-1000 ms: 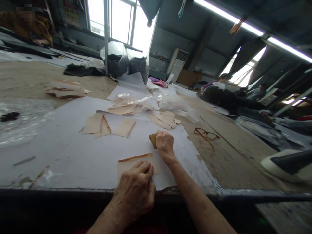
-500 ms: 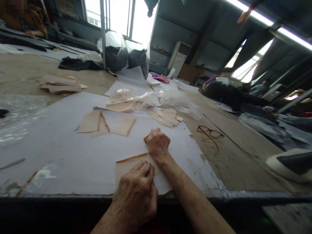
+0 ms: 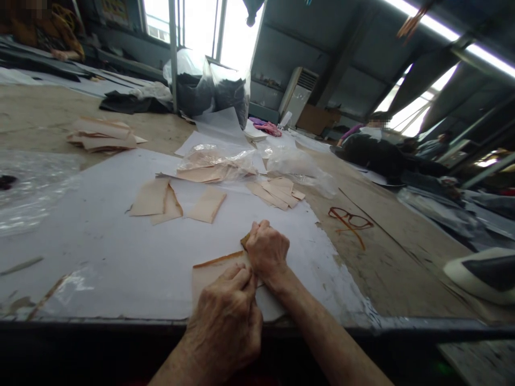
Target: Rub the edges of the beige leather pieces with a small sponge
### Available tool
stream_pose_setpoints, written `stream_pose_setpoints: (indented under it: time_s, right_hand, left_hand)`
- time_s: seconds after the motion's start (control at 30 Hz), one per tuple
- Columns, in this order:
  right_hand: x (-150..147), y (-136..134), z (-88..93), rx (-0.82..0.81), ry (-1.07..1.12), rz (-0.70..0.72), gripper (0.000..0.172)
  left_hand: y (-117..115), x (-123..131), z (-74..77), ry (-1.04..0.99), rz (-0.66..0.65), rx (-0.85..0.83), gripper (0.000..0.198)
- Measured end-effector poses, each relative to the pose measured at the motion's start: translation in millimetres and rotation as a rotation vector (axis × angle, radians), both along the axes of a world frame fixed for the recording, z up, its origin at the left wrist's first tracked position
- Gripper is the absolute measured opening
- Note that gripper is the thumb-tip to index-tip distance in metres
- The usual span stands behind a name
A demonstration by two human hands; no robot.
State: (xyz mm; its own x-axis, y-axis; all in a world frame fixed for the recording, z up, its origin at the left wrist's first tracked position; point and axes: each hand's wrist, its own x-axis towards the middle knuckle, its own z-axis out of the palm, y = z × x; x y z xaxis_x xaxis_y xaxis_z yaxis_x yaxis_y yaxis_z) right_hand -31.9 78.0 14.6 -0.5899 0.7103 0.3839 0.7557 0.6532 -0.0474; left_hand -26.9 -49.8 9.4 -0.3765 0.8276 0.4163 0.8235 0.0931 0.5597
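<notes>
A flat beige piece [image 3: 207, 276] with an orange-brown strip along its far edge lies at the table's front edge. My left hand [image 3: 227, 316] presses on it, fingers bent and close together, hiding its middle. Closed in a fist, my right hand [image 3: 269, 249] grips a small yellow-brown flat thing [image 3: 243, 241], of which only a corner shows beside the fingers. This fist is by the piece's far right corner, just beyond the left fingertips. Farther up the white sheet [image 3: 108, 257] lie another beige piece [image 3: 207, 203] and an overlapping pair of beige pieces [image 3: 149, 198].
Fanned beige pieces [image 3: 276, 192] and clear plastic bags [image 3: 298, 169] lie beyond my hands. Eyeglasses [image 3: 350, 220] rest at right, near a white and black object [image 3: 483, 273]. A beige stack [image 3: 102, 134] lies far left. Other people work at the back left and right.
My right hand has moved slightly toward me and to the right, with the yellow-brown thing still in it. My left hand keeps its place on the piece. The whole view has shifted slightly.
</notes>
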Motion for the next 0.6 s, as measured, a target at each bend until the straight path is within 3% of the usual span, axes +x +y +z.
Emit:
stream_pose_setpoints:
  time_s: [0.2,0.37,0.5,0.6]
  right_hand:
    - [-23,25,3.8,-0.051,0.038,-0.070,0.025]
    - [-2,30,20.6,-0.171,0.077,-0.179,0.031]
    - [13,12,17.9,-0.168,0.059,-0.091,0.030]
    - [4,6,7.6,-0.075,0.016,-0.028,0.027]
  left_hand:
    - [-3,-1,1.1,-0.017,0.004,-0.033,0.016]
    - [-5,-1,-0.2,-0.026,-0.009,-0.016,0.015]
    - [-4,-1,1.2,-0.052,-0.035,-0.018,0.017]
    - [-4,-2,2.0,-0.073,-0.045,-0.026,0.019]
